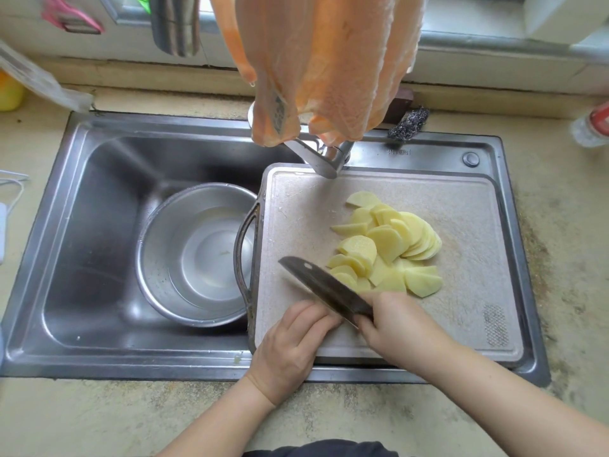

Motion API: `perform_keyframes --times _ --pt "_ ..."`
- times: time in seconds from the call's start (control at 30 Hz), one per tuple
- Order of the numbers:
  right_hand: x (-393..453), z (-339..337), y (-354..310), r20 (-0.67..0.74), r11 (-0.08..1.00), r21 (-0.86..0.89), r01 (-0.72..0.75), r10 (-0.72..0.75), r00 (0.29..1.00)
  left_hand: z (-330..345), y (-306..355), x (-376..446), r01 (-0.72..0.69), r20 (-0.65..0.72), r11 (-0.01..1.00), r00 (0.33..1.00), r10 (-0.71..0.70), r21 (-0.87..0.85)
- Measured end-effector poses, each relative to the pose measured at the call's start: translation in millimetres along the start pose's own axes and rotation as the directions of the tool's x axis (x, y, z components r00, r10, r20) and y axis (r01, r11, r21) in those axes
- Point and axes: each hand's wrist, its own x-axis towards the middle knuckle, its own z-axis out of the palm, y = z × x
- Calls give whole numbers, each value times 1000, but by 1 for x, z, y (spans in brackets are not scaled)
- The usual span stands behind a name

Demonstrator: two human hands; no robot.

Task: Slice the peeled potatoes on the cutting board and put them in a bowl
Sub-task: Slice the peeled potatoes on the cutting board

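A heap of pale yellow potato slices (389,245) lies on the middle of the beige cutting board (468,285), which spans the right half of the sink. My right hand (395,321) grips the handle of a dark cleaver (324,286); its blade points up and left, with the near edge of the slices beside it. My left hand (293,338) rests on the board's front left part with its fingers curled against the left face of the blade. Anything under those fingers is hidden. A steel bowl (197,255) with a little water stands in the sink, left of the board.
The steel sink (92,225) is set in a beige counter. The tap (316,156) reaches over the board's far edge, with an orange cloth (329,61) hanging above it. A steel scourer (408,123) lies behind the sink and a bottle (593,127) at far right.
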Motion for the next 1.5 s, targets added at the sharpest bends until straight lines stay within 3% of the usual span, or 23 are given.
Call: perform_keyframes --times 0.1,0.23,0.4,0.8,0.93,1.03,1.1,1.3,1.5 --pt "-1 -9 -1 -8 996 84 1 -1 1000 0 0 -1 -4 1 1000 1000 4 -4" --pt "-37 -11 2 -40 989 -130 71 -77 996 2 -1 1 -14 -3 999 1000 14 29" --pt "-61 -12 6 -15 949 -314 26 -33 999 1 -1 0 -6 -8 1000 1000 6 29" --pt "-25 7 3 0 957 -285 61 -64 998 1 -1 -1 -10 -10 1000 1000 10 15" --pt "-5 10 -2 -32 984 -161 78 -84 996 0 -1 0 -11 -9 1000 1000 11 2" --pt "2 -2 -2 -14 997 77 -4 5 1000 1 -1 -1 -8 -6 1000 1000 8 -20" --pt "-5 -10 1 -25 993 113 -13 16 1000 1 -1 -1 -11 -6 1000 1000 11 -23" --pt "-52 -17 5 -22 973 -225 53 -59 998 2 -1 -1 -25 -26 999 999 25 25" --pt "-52 -14 8 11 964 -265 21 -19 1000 3 0 0 -20 -40 999 999 21 28"
